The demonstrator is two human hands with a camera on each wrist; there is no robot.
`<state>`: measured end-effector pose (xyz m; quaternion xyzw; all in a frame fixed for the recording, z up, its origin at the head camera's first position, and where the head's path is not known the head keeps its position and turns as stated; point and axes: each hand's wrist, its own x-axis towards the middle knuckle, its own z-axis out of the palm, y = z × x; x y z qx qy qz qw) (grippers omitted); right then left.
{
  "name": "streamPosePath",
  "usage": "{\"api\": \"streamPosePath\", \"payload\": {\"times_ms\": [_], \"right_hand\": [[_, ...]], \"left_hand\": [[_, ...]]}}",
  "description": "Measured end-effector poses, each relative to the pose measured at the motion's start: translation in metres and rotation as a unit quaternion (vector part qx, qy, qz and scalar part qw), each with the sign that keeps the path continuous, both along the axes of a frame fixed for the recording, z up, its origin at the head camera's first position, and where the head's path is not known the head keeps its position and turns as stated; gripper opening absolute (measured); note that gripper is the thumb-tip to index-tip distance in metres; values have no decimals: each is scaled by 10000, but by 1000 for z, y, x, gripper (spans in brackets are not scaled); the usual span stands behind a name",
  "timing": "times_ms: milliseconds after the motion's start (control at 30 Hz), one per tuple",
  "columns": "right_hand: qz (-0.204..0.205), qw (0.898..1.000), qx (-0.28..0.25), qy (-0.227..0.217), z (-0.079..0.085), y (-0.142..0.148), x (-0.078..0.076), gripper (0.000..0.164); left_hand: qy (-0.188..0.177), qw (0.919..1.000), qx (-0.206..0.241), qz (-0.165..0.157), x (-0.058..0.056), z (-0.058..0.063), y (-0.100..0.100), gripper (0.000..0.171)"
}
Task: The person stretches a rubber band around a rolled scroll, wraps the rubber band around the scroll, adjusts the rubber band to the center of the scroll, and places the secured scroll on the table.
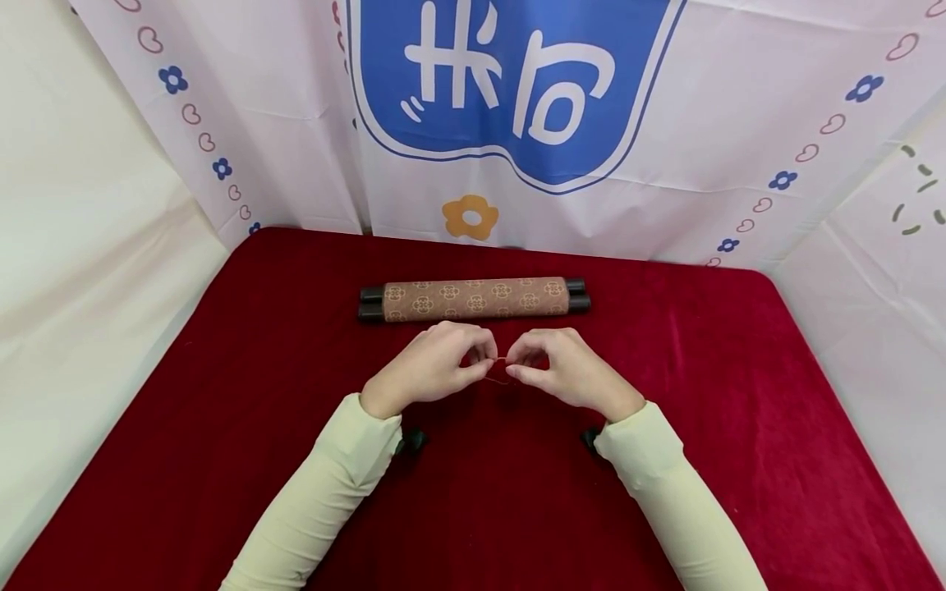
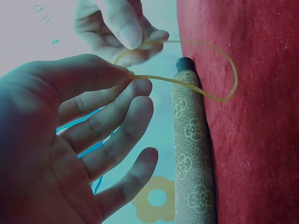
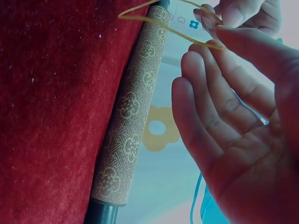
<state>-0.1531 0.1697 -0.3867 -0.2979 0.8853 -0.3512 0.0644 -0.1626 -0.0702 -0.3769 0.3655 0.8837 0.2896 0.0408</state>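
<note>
A thin yellow rubber band (image 2: pixel 233 74) hangs in a loose loop between the two hands. My left hand (image 1: pixel 443 361) pinches one part of it between thumb and index finger, the other fingers spread loosely. From the other side, my right hand (image 1: pixel 569 371) pinches the band with thumb and index fingertip. Just beyond the hands lies a rolled scroll (image 1: pixel 476 300), brown with gold flower patterns and dark rod ends, set crosswise on the red cloth. Neither hand touches the scroll in the head view.
A red velvet cloth (image 1: pixel 473 509) covers the table. Behind it hangs a white curtain (image 1: pixel 650 217) with a blue emblem and an orange flower. Pale side walls (image 1: pixel 89 271) stand at left and right. Dark wrist-worn pieces (image 1: pixel 415 441) show beside the cuffs.
</note>
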Motion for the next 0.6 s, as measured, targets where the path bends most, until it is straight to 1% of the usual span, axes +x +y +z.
{"api": "streamPosePath", "payload": {"times_ms": [67, 267, 467, 600], "right_hand": [[18, 10000, 22, 43, 1, -1, 0, 4], [24, 9999, 130, 63, 5, -3, 1, 5], [-85, 9995, 294, -46, 9, 0, 2, 5], [-110, 9993, 356, 17, 12, 1, 1, 5]], "left_hand": [[-16, 10000, -24, 45, 0, 0, -2, 7], [-43, 9999, -57, 102, -2, -1, -5, 6], [-64, 9999, -47, 60, -4, -4, -5, 6], [-99, 9999, -77, 71, -4, -5, -5, 7]]}}
